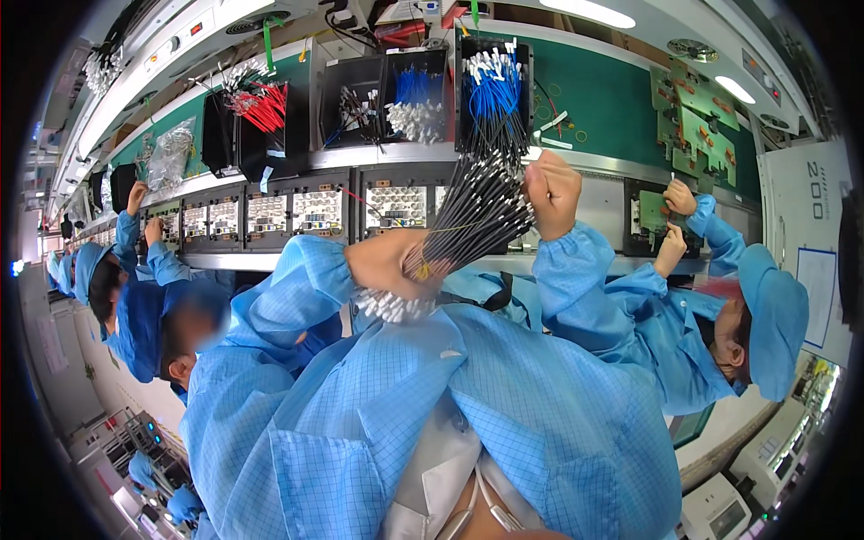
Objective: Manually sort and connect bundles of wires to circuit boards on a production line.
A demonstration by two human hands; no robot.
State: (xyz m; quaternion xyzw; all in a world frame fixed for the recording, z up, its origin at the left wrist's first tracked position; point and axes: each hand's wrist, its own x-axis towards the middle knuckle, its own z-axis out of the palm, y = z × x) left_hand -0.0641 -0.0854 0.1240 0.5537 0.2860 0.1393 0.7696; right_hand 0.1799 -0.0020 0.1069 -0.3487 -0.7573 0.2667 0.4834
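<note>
A thick bundle of black cables (477, 211) slants across in front of me, its white connectors (396, 306) gathered at the lower end. My left hand (389, 259) is wrapped round the lower part, where a yellow tie (423, 270) shows. Beside the upper right end, my right hand (551, 193) is closed with its fingers curled. A small white piece shows at its fingertips, but I cannot make out what it grips. Just beyond the bundle stands a black bin of blue and black cables (495, 90) with white ends.
Black bins hold blue cables (416, 99) and red cables (261, 108). Fixtures with circuit boards (396, 205) line the conveyor. At right, a co-worker's hands (675, 220) work on a green board; another person (162, 315) sits at left. Green boards (702, 117) stand far right.
</note>
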